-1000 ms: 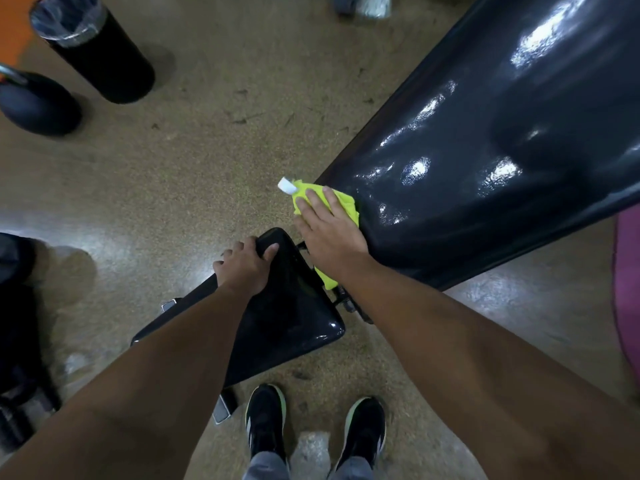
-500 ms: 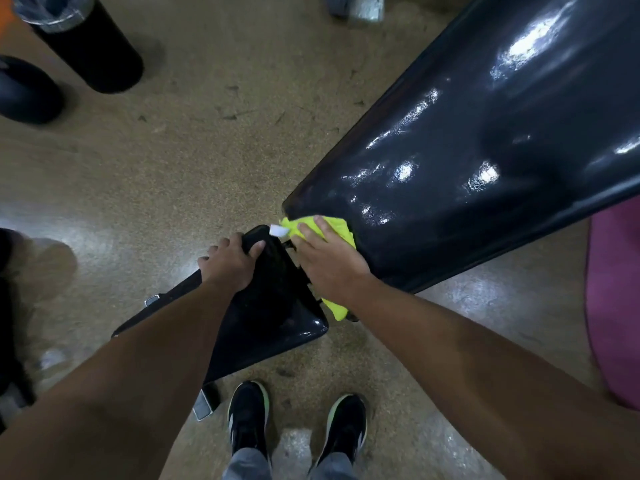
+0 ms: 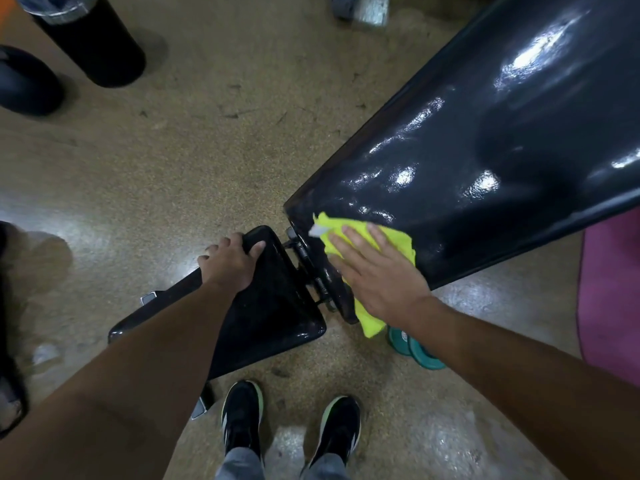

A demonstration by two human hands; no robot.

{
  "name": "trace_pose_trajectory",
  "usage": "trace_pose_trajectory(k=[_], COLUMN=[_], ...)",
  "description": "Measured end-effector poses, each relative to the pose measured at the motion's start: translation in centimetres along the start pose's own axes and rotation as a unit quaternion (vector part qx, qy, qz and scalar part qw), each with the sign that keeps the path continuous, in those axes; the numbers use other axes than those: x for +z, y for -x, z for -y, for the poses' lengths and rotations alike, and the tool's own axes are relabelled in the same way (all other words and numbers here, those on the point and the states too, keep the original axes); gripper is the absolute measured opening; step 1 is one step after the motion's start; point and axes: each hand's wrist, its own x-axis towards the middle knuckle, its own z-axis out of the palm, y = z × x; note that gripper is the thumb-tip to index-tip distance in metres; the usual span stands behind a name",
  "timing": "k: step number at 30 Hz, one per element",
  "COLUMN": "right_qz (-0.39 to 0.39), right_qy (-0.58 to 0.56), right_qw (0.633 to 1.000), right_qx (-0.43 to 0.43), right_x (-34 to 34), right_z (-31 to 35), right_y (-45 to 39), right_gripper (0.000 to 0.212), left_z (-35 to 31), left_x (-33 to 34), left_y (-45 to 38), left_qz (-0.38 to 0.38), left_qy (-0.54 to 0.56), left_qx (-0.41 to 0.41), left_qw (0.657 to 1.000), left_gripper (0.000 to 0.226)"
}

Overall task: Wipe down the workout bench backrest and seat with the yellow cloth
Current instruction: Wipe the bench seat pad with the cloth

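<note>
The glossy black backrest (image 3: 485, 140) rises from the centre toward the upper right, wet and shiny. Its lower end meets the small black seat (image 3: 277, 306) at a metal hinge. My right hand (image 3: 377, 271) lies flat on the yellow cloth (image 3: 398, 239), pressing it against the backrest's bottom end; part of the cloth hangs down below the wrist. My left hand (image 3: 232, 259) grips the seat's top left corner, fingers curled over the edge.
A black bin (image 3: 93, 39) and a dark round object (image 3: 27, 81) stand at the upper left. Teal dumbbell (image 3: 414, 344) lies on the floor under my right wrist. A pink mat (image 3: 613, 299) is at the right. My shoes (image 3: 291, 424) stand below the seat.
My right hand with the cloth slid down the backrest's left edge to its bottom end, then across to the right. My left hand kept its hold on the seat.
</note>
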Motion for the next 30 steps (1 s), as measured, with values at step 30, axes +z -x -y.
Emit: trace_pose_trajectory(k=[30], right_qz=[-0.003], right_qy=[-0.548], right_qw=[0.807], right_qx=[0.218], right_x=[2.6], right_z=[12.9], right_y=[-18.2], right_gripper=[0.053], left_z=[7.9], left_x=[-2.0], left_y=[-1.6], left_qz=[0.188], left_qy=[0.174], left_qx=[-0.121], left_qw=[0.959], left_gripper=[0.089])
